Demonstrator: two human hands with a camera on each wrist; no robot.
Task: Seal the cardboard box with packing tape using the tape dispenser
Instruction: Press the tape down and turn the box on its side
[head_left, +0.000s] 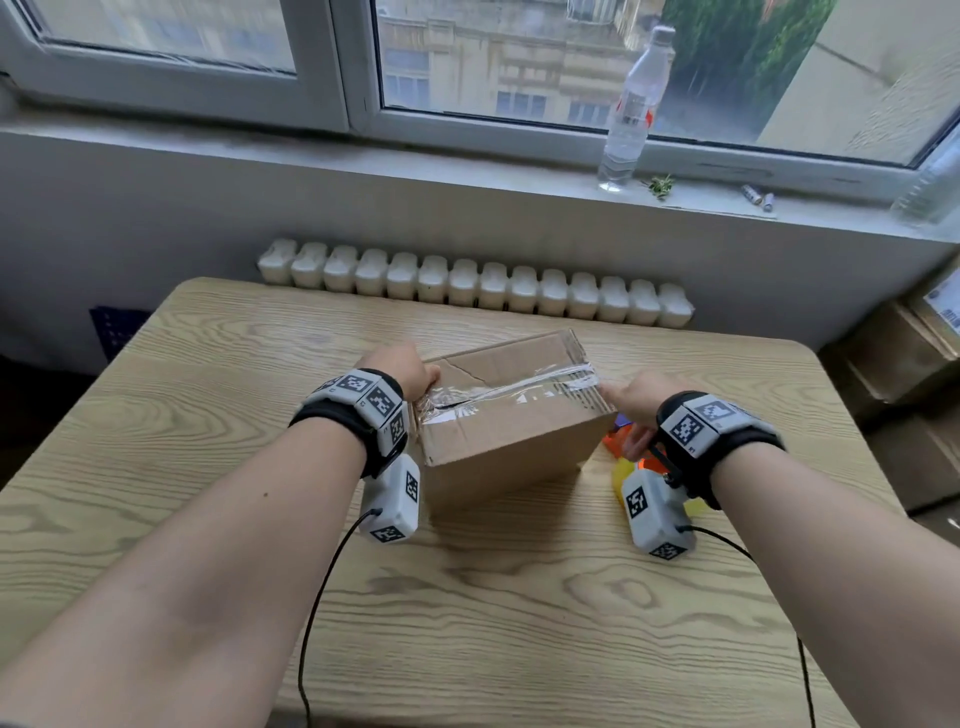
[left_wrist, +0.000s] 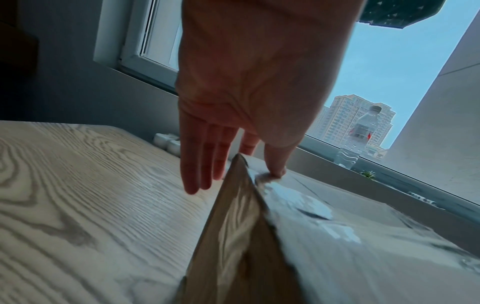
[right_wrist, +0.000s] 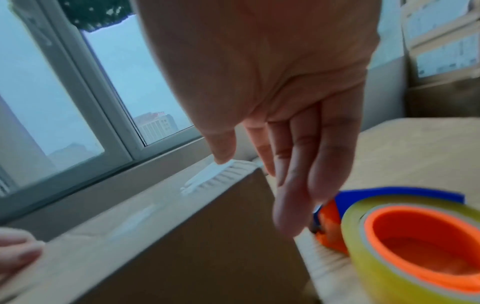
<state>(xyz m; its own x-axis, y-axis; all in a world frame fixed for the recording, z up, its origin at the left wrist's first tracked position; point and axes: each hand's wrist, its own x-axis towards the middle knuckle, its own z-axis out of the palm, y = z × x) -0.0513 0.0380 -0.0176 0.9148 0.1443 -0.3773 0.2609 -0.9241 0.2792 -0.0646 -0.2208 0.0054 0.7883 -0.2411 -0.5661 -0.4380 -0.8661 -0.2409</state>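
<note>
The brown corrugated cardboard box (head_left: 511, 415) sits mid-table on the pale wood-grain table (head_left: 208, 467), looks light and stiff but creased along its top, so best held at the end edges. A clear packing tape strip (head_left: 519, 387) runs along its top seam. The left hand (head_left: 400, 371) lies spread on the left end with the thumb on the tape; the right hand (head_left: 641, 410) lies relaxed and open at the right end, and the orange-and-blue tape dispenser with a yellowish roll (right_wrist: 405, 242) rests just right of the box, ungripped.

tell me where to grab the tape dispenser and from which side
Probably by its orange body beside the roll, coming from above with the right hand. The tape dispenser lies on the table right of the cardboard box, roll side up; its handle is hidden, so judge by feel.
</note>
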